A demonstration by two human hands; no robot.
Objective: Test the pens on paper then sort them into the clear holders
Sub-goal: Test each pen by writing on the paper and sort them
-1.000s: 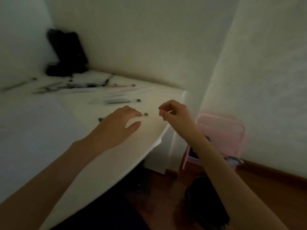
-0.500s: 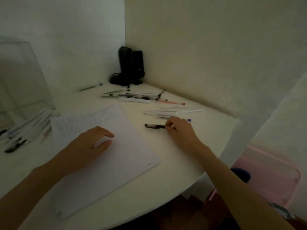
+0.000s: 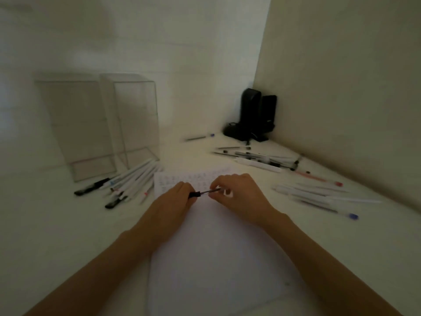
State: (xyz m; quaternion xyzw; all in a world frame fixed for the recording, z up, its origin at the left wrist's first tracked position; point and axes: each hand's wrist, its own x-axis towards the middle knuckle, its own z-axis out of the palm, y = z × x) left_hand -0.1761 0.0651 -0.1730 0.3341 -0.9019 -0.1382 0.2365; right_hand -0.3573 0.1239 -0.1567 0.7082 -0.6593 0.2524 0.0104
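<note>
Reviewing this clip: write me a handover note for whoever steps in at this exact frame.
Left hand grips the slim pen with a black end by that end; right hand pinches its other end, above the white sheet of paper.
Two clear rectangular holders stand back left, no pens visible inside.
A cluster of mostly white pens lies before them; scattered pens lie to the right.
Done: faint marks on the sheet's top.
Left: test this pen, sort all.

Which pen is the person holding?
The black-ended pen over the paper, held between left hand and right hand; the rest lie on the desk.
</note>
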